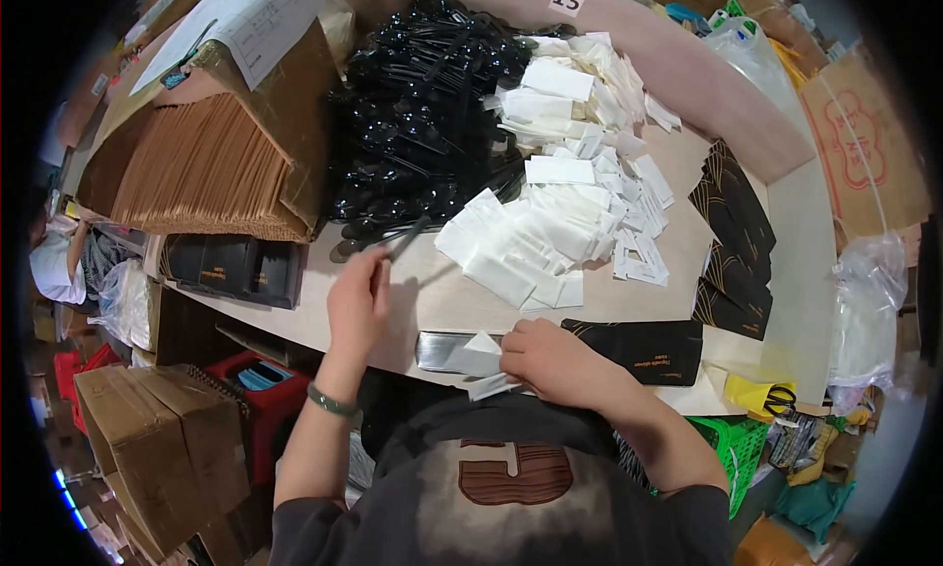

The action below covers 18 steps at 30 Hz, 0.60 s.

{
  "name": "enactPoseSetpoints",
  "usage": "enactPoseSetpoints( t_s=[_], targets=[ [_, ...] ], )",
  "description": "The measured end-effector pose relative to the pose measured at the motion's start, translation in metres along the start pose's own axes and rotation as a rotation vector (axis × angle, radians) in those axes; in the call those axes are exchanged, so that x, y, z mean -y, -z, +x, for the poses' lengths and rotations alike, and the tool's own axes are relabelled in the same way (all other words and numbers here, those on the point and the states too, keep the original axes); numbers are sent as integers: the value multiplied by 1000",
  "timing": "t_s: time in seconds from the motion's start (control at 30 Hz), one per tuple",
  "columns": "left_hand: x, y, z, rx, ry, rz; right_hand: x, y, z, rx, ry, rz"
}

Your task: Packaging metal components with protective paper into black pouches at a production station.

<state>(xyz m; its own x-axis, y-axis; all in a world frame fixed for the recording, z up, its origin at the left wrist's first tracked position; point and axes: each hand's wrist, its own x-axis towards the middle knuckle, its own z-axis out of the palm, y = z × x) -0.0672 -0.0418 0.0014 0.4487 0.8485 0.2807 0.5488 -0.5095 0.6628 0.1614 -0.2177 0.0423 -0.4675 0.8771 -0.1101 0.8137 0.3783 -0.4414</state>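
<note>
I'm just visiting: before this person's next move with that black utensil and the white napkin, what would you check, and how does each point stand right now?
1. Left hand has a black utensil pinched: ok, one end between the fingers, the other toward the pile.
2. Only one utensil picked up: cannot tell, it overlaps the black cutlery pile.
3. Right hand has a white napkin: ok, it rests on it at the table's near edge.
4. Black sleeve within reach: ok, just right of the right hand.
5. Sleeve mouth open: cannot tell.
6. Napkin pile stocked: ok, many left.
</note>
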Motion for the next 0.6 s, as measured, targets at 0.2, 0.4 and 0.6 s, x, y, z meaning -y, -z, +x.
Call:
enactPoseSetpoints(
  t_s=[0.2,0.4,0.6],
  targets=[
    [-30,-16,-45,209,49,-170,1,-8,13,15,-18,-167],
    [-35,-8,-64,136,87,-197,-5,-45,1,-394,-114,261],
    [-48,-1,-67,261,18,-167,12,-49,0,-710,-244,125]
  ],
)
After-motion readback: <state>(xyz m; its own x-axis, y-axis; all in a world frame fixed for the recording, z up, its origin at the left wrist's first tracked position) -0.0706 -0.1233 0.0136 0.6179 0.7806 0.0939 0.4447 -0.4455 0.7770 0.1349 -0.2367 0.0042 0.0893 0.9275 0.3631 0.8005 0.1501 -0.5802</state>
